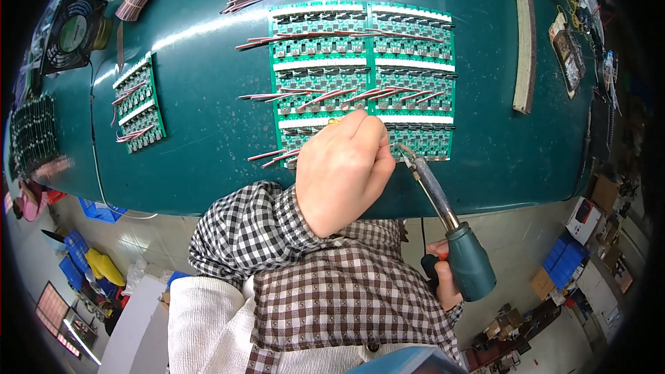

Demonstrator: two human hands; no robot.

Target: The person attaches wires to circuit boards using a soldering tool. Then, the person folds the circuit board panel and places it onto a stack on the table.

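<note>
Left hand (pixel 343 170), fingers bunched together over green rectangular circuit-board panels (pixel 415 48); fingertips partly hidden, cannot tell what they grip; right hand (pixel 447 285) wrapped around soldering iron with dark-green handle and silver barrel (pixel 458 241), tip at panels' lower right; panels lie on glossy dark-green surface (pixel 208 159).

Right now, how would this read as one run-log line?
left hand: fingers pinched over green circuit boards; right hand: holding soldering gun; gun tip: near left fingers
</note>
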